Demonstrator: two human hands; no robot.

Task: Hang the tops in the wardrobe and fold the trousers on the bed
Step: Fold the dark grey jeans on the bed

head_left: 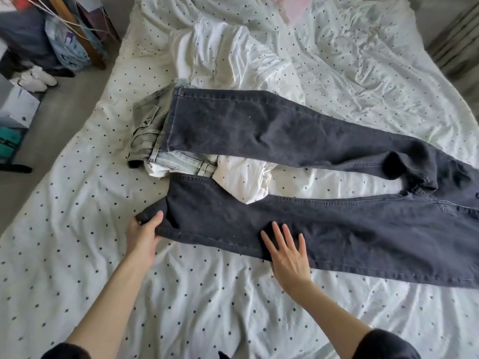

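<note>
**Dark denim spread across the spotted bed**

Charcoal jeans lie flat on the bed, both legs splayed apart toward the left hand's side. The left hand pinches the near leg's hem corner, thumb on top. The right hand presses flat, fingers straight and spread, on that leg's near edge. Beyond the fingertips, pale blue jeans and crumpled white fabric lie bunched.

Two bare forearms enter from 6 o'clock. Black sleeves, pushed up near the elbows, at 7 o'clock and 5 o'clock. Left hand and right hand ungloved, no rings visible.
</note>
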